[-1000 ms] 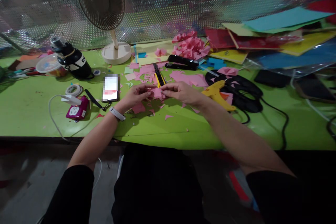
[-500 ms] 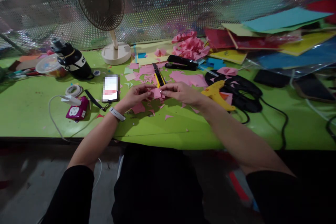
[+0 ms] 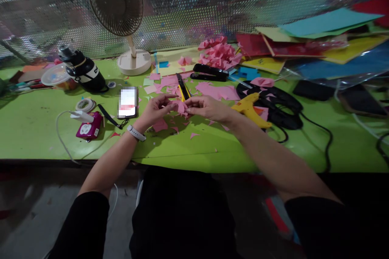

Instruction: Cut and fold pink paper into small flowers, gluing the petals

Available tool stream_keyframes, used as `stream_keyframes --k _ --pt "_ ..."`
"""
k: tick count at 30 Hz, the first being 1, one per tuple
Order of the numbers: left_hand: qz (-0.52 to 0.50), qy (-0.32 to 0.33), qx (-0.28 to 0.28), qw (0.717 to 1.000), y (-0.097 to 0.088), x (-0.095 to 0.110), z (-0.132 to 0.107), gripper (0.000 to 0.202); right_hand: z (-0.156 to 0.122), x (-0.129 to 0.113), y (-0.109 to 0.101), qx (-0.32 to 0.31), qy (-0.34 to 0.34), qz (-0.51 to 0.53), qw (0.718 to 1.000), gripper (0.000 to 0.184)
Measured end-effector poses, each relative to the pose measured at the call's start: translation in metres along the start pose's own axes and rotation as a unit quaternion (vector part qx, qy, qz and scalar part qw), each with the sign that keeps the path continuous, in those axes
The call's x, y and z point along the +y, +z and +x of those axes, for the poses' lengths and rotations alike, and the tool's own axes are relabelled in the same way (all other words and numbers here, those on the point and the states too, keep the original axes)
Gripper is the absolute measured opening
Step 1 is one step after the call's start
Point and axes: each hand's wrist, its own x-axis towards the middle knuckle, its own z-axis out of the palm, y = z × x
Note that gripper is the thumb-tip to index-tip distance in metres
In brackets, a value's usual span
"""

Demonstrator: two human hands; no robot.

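Between my two hands is a small piece of pink paper [image 3: 180, 107], bent or curled, just above the green table. My left hand [image 3: 158, 108] pinches its left side between thumb and fingers. On the other side my right hand [image 3: 204, 107] has thumb and fingertips closed on the paper's right edge. A yellow and black utility knife [image 3: 182, 87] lies right behind the fingertips. Pink paper scraps [image 3: 160, 124] are scattered around and under both hands. A larger pink sheet [image 3: 217, 91] lies behind my right hand.
A black stapler [image 3: 209, 72] and a heap of folded pink paper [image 3: 219, 52] sit farther back. At right are a yellow glue gun [image 3: 251, 109] and a black cable. To the left are a phone [image 3: 127, 102], a purple power adapter [image 3: 89, 126], a bottle [image 3: 83, 68] and a fan [image 3: 133, 62].
The pink paper has turned or bent a little between my fingers, now looking more curved. My hands stay in nearly the same place, and the surrounding things have not moved.
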Motion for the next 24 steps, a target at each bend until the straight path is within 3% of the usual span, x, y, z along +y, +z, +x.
stream_keyframes --k 7,12,24 --pt "-0.04 -0.002 -0.011 0.999 0.006 0.004 -0.002 0.049 0.005 0.006 0.005 -0.045 -0.021 0.04 0.998 0.025" --pt "-0.04 0.039 -0.03 0.998 0.009 0.005 -0.003 0.043 0.009 0.009 0.01 -0.065 -0.027 0.077 0.995 0.02" --pt "-0.049 0.005 -0.075 0.996 0.005 0.018 -0.009 0.046 0.01 0.013 0.019 -0.044 -0.012 0.138 0.989 0.049"
